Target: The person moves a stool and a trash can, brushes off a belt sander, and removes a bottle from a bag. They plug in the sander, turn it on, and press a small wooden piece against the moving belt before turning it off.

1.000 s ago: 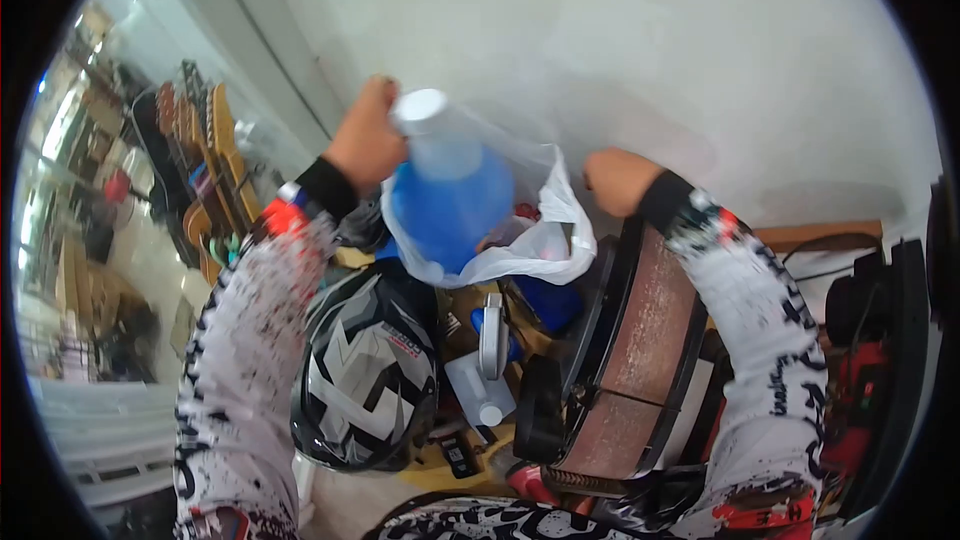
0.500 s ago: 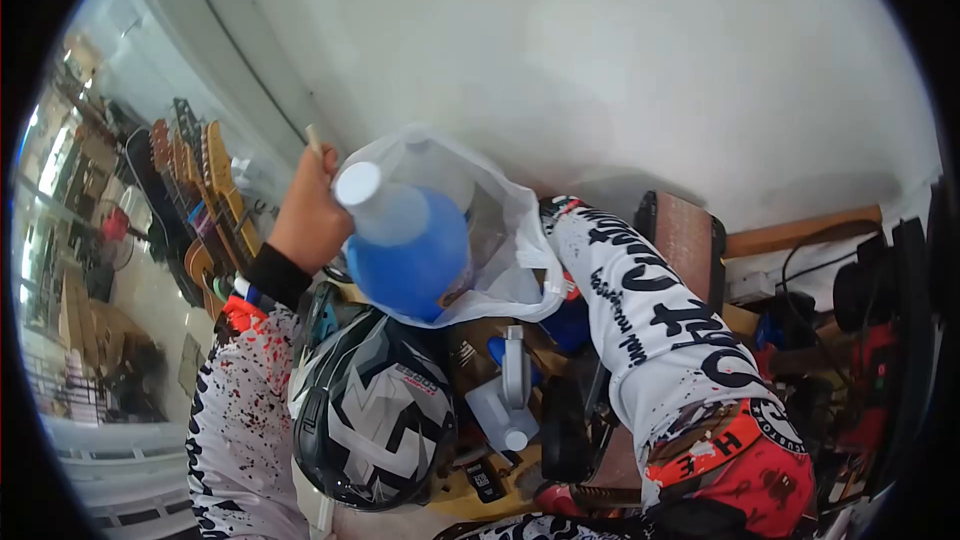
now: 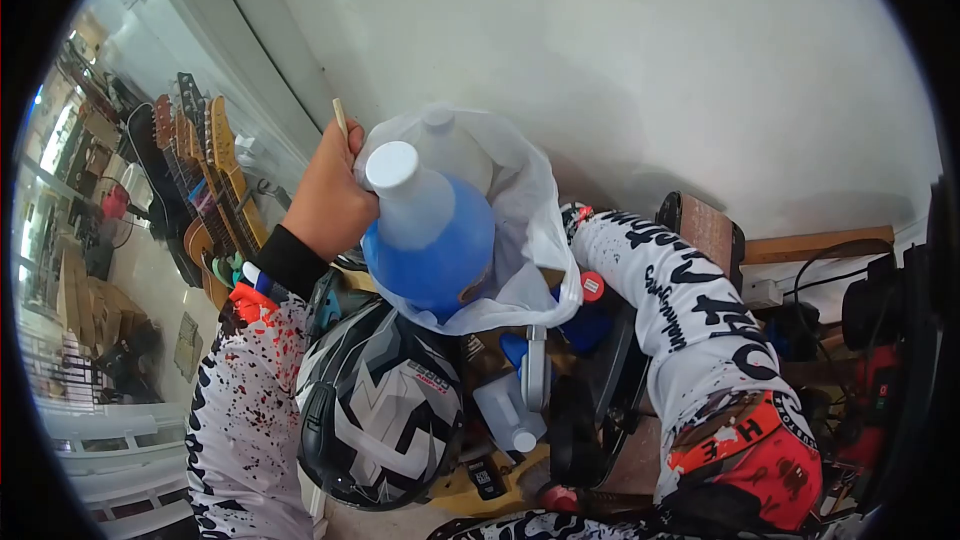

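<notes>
My left hand (image 3: 335, 195) is closed at the left rim of a white plastic bag (image 3: 540, 230), its fingers gripping there. A thin pale stick (image 3: 340, 117) pokes up out of the same fist. Inside the bag stands a large bottle of blue liquid (image 3: 430, 240) with a white cap, and behind it a clear, white-capped bottle (image 3: 450, 150). My right sleeve (image 3: 670, 280) reaches to the bag's right side, where the bag hides my right hand and its fingers.
Below the bag lie a black, grey and white helmet (image 3: 385, 410) and a small translucent bottle (image 3: 505, 410). A red-capped blue bottle (image 3: 590, 305) is beside my right sleeve. Guitars (image 3: 205, 180) lean at left. A white wall (image 3: 600, 60) rises behind; clutter and cables fill the right.
The bag with its bottles and my left hand appear slightly further right in view. The rear bottle's cap and the red cap show more clearly now.
</notes>
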`<state>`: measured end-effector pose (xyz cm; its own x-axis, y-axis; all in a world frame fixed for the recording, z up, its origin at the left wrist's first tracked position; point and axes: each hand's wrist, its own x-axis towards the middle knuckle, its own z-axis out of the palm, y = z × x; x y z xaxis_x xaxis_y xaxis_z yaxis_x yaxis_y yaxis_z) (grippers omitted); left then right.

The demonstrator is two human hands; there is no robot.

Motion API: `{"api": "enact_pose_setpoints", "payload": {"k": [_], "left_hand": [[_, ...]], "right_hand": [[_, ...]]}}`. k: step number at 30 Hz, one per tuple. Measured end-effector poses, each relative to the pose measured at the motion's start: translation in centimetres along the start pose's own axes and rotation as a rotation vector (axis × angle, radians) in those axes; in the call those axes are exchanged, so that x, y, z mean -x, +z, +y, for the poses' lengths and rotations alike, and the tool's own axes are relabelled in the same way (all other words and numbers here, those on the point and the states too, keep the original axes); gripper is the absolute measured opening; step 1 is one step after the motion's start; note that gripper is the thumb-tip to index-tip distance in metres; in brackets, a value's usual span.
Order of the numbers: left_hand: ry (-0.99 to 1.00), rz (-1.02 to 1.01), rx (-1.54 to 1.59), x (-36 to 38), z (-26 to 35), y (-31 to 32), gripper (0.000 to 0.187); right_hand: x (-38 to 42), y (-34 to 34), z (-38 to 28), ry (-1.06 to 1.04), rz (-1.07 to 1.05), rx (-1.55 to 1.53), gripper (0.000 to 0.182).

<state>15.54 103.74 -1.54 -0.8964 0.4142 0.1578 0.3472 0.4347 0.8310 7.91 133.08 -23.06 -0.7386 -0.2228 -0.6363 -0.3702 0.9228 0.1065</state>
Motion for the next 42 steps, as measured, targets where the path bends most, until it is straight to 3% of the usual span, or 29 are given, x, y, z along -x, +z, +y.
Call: {"api": "enact_pose_setpoints", "payload": {"k": [16, 25, 26, 28, 32, 34, 36, 37, 42], "left_hand": [[0.022, 0.026, -0.025, 0.2, 0.2, 0.1, 0.043], [0.056, 0.039, -0.022, -0.8, 0.9, 1.7, 0.042], [0.050, 0.039, -0.073, -0.9, 1.5, 1.9, 0.042], [0.046, 0.050, -0.081, -1.4, 2.1, 2.9, 0.042], [-0.067, 0.056, -0.022, -2.7, 0.5, 6.1, 0.045], [-0.030, 0.059, 0.003, -2.7, -2.0, 8.8, 0.045], [-0.193, 0.059, 0.071, -1.6, -3.4, 12.0, 0.046], [-0.034, 0.118, -0.027, -1.0, -5.4, 14.1, 0.050], [-0.274, -0.034, 0.119, -1.3, 0.5, 15.2, 0.055]], "right_hand": [[-0.2, 1.8, 0.2, 0.026, 0.040, -0.037, 0.028], [6.5, 0.3, 2.7, -0.089, 0.013, 0.034, 0.028], [10.9, -3.3, 2.1, 0.014, -0.110, -0.315, 0.027], [15.3, -5.8, 2.9, -0.190, 0.042, -0.143, 0.027], [26.7, -10.1, 2.1, -0.093, 0.002, -0.343, 0.027], [30.7, -10.4, 0.9, -0.001, 0.260, 0.090, 0.025], [33.3, -10.1, -0.1, 0.055, 0.324, 0.102, 0.024], [34.0, -10.5, -0.4, 0.106, 0.410, 0.138, 0.023], [38.4, -10.7, -1.7, 0.108, 0.690, 0.205, 0.020]]}}
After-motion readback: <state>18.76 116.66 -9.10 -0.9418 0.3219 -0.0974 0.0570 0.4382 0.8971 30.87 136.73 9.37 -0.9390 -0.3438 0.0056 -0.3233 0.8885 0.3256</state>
